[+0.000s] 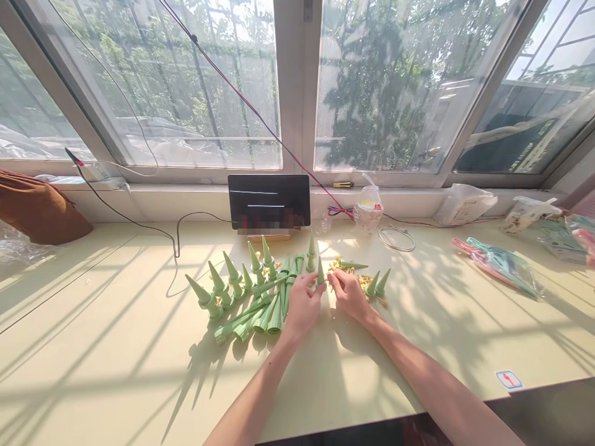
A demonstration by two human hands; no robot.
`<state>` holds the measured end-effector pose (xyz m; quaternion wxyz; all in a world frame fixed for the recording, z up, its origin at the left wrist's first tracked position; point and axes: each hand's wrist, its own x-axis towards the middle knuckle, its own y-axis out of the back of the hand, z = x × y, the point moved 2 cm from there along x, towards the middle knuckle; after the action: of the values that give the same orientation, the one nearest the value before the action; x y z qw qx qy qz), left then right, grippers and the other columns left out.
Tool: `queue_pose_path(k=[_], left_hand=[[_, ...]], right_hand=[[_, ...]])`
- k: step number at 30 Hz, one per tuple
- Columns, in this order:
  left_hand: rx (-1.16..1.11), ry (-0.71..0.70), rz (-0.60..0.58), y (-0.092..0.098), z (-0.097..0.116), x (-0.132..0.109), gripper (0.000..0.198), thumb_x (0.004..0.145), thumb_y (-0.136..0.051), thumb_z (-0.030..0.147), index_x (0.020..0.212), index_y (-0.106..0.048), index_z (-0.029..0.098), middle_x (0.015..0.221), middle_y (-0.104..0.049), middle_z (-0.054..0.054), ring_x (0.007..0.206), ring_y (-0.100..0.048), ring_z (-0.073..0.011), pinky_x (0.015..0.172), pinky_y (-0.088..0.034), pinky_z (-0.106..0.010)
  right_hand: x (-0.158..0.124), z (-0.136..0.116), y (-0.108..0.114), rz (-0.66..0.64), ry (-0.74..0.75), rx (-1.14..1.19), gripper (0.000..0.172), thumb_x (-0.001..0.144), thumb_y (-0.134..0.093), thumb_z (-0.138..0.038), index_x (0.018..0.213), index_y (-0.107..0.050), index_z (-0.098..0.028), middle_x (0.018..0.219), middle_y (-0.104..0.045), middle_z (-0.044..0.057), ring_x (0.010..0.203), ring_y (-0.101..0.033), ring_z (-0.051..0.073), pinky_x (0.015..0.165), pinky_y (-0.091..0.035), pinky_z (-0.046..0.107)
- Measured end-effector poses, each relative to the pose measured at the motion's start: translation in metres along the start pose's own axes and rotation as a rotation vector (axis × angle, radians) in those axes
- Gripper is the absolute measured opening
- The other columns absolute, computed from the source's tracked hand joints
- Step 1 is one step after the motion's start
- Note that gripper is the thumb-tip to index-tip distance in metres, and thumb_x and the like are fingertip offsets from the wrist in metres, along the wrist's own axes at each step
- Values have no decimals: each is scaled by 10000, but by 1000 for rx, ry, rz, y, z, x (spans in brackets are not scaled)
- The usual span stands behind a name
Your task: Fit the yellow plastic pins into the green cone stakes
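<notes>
My left hand (305, 303) is closed around a green pointed plastic spike (320, 271), held tip up. Close beside it, my right hand (346, 290) has its fingers pinched together near the spike; what sits between them is too small to make out. Left of my hands lies a pile of hollow green cones (263, 316), some with their open ends toward me. Behind that pile stands a row of assembled green spikes (218, 282) with collars, tips up. Small yellow pieces (365, 284) lie around my right hand, with two green cone tips (382, 283) upright among them.
A dark tablet (269, 201) stands at the back against the sill. Behind my right hand are a plastic-wrapped cup (369, 207) and a coiled white cable (396, 239). Bagged pink and green tools (497, 266) lie at the right, and a brown bag (39, 207) at the far left.
</notes>
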<state>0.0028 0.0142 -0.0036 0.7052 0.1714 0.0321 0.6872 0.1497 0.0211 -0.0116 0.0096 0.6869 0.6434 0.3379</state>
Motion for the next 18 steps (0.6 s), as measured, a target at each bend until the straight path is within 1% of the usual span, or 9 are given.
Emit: queue_pose_path(k=[10, 18], left_hand=[[17, -1, 8, 0, -2, 1, 307, 832, -610, 351, 1078, -675, 179, 929, -543, -31, 511, -429, -70, 549, -403, -251], [2, 9, 8, 1, 1, -1, 295, 827, -619, 365, 1056, -685, 192, 936, -565, -37, 492, -426, -69, 522, -400, -248]], right_hand=[[-1, 2, 0, 1, 0, 6, 403, 988, -426, -393, 643, -335, -207, 577, -333, -51, 531, -294, 106, 525, -249, 267], [-1, 4, -1, -2, -2, 8, 401, 987, -425, -390, 642, -333, -208, 580, -335, -49, 529, -291, 105, 519, -243, 271]])
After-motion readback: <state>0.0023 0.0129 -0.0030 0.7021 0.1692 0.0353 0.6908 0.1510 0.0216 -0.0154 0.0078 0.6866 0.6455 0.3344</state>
